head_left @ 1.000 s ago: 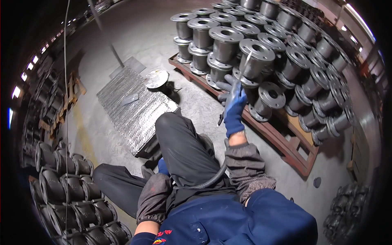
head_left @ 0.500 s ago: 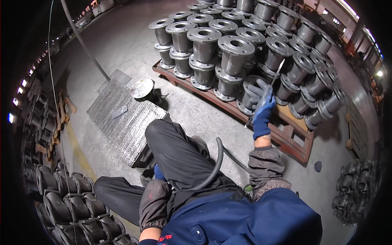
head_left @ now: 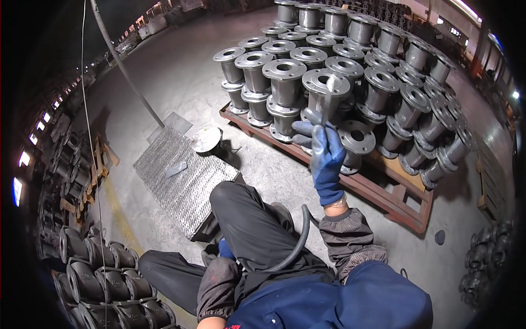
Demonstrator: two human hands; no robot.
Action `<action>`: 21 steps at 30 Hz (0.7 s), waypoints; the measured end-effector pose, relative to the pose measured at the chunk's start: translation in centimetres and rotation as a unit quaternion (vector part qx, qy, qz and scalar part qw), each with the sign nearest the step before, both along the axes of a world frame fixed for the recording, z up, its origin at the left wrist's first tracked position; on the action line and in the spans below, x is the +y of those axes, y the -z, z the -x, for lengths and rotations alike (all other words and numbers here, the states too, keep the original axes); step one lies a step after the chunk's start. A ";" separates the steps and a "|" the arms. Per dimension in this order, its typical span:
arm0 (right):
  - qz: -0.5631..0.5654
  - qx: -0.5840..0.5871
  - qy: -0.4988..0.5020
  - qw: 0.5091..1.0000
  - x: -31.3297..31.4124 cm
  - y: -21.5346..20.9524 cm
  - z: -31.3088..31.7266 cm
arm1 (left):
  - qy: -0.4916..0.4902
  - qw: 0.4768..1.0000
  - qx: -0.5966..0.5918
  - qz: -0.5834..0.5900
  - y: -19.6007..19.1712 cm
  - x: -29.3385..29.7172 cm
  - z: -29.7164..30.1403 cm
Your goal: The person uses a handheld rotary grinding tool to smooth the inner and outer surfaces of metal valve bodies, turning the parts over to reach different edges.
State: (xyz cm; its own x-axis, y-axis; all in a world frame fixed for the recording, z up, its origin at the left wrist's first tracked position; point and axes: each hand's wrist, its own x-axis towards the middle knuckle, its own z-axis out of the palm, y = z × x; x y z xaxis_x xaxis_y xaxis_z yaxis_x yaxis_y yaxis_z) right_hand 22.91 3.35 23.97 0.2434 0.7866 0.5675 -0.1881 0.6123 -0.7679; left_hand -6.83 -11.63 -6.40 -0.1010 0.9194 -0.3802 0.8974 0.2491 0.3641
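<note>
My right hand (head_left: 324, 151), in a blue and grey glove, is raised in front of the stacked flanged metal pipe pieces (head_left: 286, 90). Pinched in its fingers is a thin stick with a whitish tip (head_left: 330, 83), pointing up and away from me; its exact kind is unclear. Behind that tip lies the top flange of a front-row piece, and I cannot tell whether they touch. Low beside my knee, a bit of blue glove on my left hand (head_left: 226, 249) shows, its fingers hidden by my leg.
The pieces stand two high on a red-brown metal pallet (head_left: 397, 207). Left of it is a textured metal-topped block (head_left: 178, 183), with a round-topped can (head_left: 206, 140) at its corner. A dark hose (head_left: 302, 233) crosses my lap. More castings (head_left: 101, 282) are stacked at lower left.
My right hand has moved left with the stick, from the pallet's right part toward the front-middle pieces. The view has shifted slightly. My left hand stays by my knee.
</note>
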 end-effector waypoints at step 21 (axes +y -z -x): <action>0.183 0.046 0.041 0.981 5.7 2.2 -6.3 | 0.003 1.000 -0.008 -0.019 1.3 0.7 -0.4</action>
